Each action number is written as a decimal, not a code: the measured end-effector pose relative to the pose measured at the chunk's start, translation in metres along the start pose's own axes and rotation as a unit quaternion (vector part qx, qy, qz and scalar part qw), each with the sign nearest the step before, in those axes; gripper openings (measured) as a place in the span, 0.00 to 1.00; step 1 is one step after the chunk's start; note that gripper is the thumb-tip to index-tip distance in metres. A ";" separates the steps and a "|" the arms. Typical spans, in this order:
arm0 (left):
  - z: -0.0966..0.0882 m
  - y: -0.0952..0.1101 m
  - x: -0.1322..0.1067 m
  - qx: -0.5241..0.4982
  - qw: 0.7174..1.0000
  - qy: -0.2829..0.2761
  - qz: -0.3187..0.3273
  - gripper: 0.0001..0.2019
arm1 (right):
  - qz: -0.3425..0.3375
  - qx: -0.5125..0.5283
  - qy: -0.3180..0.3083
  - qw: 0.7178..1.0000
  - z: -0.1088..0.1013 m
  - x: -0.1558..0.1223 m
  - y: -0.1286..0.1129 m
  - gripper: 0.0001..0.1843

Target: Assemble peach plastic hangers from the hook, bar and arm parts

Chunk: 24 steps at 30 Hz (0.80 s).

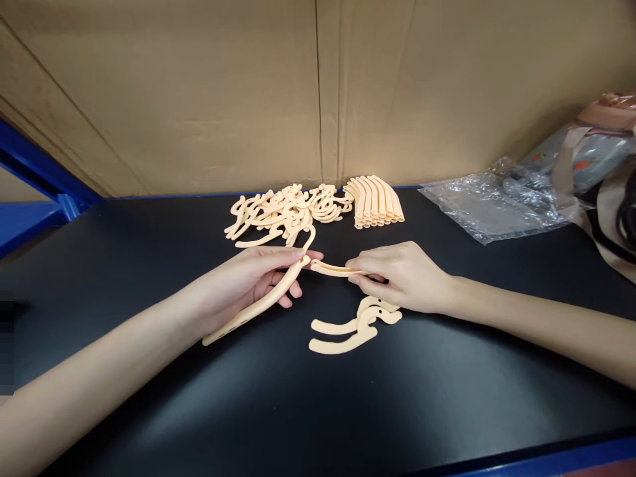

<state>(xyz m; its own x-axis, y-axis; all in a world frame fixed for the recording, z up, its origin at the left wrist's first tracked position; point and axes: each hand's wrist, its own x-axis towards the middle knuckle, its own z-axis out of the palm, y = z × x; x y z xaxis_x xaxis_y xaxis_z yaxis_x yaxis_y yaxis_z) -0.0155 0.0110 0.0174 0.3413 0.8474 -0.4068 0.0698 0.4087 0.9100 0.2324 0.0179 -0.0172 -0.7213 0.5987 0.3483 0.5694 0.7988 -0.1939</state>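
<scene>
My left hand is closed around a long, curved cream plastic hanger arm. From its upper end, near my thumb, rises a cream hook. My right hand pinches a second hanger arm, its grooved edge showing. The tip of that arm is close to the upper end of the left one; I cannot tell whether they touch. Below my right hand, two flat hook pieces with small holes lie on the black tabletop, one partly over the other.
Behind my hands lies a loose pile of cream hook pieces. Stacked hanger arms sit beside it, against a cardboard wall. To the right are a clear plastic bag and a bottle with a strap. A blue frame stands at left.
</scene>
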 end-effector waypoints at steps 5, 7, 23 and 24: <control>0.001 0.001 0.001 0.005 1.000 0.000 -0.005 0.09 | -0.003 0.004 0.011 1.000 0.000 0.001 0.000 0.15; 0.002 0.002 0.000 0.009 1.000 0.004 -0.015 0.09 | -0.005 0.004 0.018 1.000 0.000 0.001 0.000 0.15; 0.001 -0.001 -0.002 0.067 0.997 -0.047 0.004 0.08 | -0.041 0.022 0.039 0.998 -0.001 0.000 -0.001 0.13; 0.000 -0.001 -0.002 0.069 0.996 -0.050 0.006 0.08 | -0.045 0.019 0.047 0.998 -0.001 -0.001 -0.001 0.13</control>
<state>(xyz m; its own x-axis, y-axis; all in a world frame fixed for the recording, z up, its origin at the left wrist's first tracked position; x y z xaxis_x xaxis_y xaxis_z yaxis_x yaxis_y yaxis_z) -0.0158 0.0089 0.0173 0.4337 0.8110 -0.3926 0.1913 0.3429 0.9197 0.2327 0.0170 -0.0165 -0.7281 0.5174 0.4498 0.4873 0.8520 -0.1914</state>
